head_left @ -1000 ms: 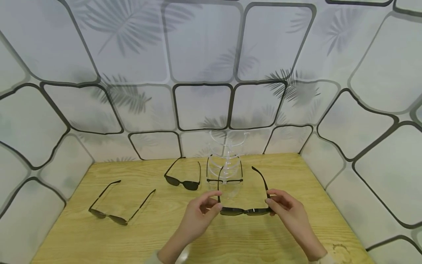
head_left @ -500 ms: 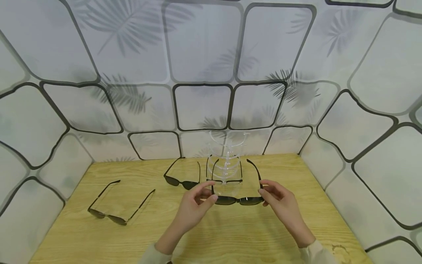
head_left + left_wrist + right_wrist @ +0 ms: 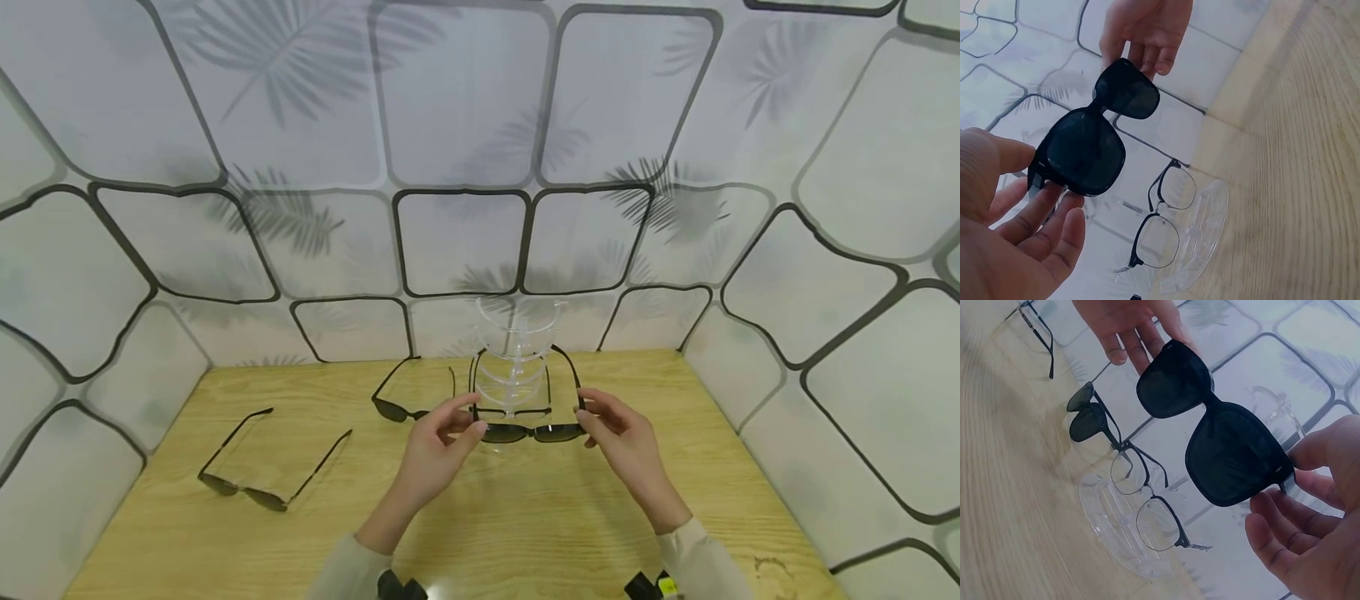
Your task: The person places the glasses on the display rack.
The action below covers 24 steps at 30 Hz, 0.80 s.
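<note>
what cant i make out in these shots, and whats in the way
- Head view: most of one lens of the middle sunglasses, behind the left hand.
- Head view: most of the clear stand's base, behind the held sunglasses.
- Right wrist view: the lenses of the leftmost sunglasses, cut off by the top edge.
- Right wrist view: a pale mark near the held pair's hinge, too small to read.

Through my far-off camera, I see a small walled-in table spot: wooden table [image 3: 525, 533] at six o'clock, patterned walls [image 3: 465, 108] at nine, twelve and three. Home or shop, I can't tell.
</note>
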Tool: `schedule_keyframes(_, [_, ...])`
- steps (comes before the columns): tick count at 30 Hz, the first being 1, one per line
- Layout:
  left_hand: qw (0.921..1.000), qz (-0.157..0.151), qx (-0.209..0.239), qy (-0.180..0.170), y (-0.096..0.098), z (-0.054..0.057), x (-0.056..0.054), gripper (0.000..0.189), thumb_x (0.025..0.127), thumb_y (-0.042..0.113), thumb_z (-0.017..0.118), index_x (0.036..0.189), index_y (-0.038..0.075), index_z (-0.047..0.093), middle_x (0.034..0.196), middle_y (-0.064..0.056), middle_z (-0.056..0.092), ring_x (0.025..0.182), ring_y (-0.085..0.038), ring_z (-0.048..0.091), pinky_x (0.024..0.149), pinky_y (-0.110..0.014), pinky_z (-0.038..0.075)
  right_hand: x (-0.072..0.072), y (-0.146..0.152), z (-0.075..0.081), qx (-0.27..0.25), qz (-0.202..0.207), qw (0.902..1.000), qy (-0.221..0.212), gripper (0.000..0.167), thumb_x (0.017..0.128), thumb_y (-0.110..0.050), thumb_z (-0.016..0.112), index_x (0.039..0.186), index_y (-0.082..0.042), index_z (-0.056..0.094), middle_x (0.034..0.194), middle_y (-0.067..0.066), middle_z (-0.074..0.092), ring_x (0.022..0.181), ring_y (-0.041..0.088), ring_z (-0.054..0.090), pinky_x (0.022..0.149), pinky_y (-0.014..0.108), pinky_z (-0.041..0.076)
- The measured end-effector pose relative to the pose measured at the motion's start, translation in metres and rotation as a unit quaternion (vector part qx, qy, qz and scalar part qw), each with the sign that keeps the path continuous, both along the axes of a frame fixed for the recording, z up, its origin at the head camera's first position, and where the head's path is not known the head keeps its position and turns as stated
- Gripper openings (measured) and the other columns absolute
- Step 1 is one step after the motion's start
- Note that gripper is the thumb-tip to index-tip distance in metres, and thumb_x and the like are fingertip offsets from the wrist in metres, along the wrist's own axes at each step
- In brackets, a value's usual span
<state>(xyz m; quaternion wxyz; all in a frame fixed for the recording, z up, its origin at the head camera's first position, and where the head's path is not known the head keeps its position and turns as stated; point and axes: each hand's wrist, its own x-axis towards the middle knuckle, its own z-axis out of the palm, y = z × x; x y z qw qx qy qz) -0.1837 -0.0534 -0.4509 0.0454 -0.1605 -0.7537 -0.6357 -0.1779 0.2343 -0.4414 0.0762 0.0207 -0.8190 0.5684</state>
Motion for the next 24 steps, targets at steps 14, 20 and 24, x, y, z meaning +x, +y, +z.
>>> schedule_keyframes(14, [0.9973,0.043,-0.004,0.059,0.003,0.001,-0.020,0.033,0.101,0.016,0.073,0.134,0.012,0.071,0.107,-0.012,0.080,0.092,-0.018,0.075,0.067,-0.022,0.052,-0.019,-0.005,0.002,-0.019,0.022,0.9994,0.020,0.040,0.106,-0.021,0.067,0.144,-0.010,0.063,0.135,0.020,0.067,0.094,0.002,0.070,0.077,0.031,0.062])
schedule_keyframes(20, [0.9965,0.053,-0.003,0.065,0.005,0.001,-0.025,0.034,0.101,0.015,0.073,0.134,0.008,0.072,0.105,-0.013,0.080,0.089,-0.016,0.073,0.066,-0.021,0.052,-0.025,-0.007,0.003,-0.024,0.020,0.9991,0.028,0.041,0.105,-0.019,0.068,0.144,-0.009,0.062,0.136,0.021,0.068,0.098,-0.001,0.069,0.076,0.030,0.061])
schedule_keyframes(24, [0.9965,0.057,-0.002,0.062,0.006,0.003,-0.028,0.035,0.101,0.016,0.073,0.134,0.006,0.072,0.103,-0.014,0.079,0.090,-0.022,0.073,0.066,-0.021,0.052,-0.027,-0.008,0.003,-0.029,0.022,0.9988,0.034,0.041,0.105,-0.018,0.067,0.144,-0.008,0.062,0.137,0.021,0.067,0.099,-0.001,0.068,0.077,0.030,0.061])
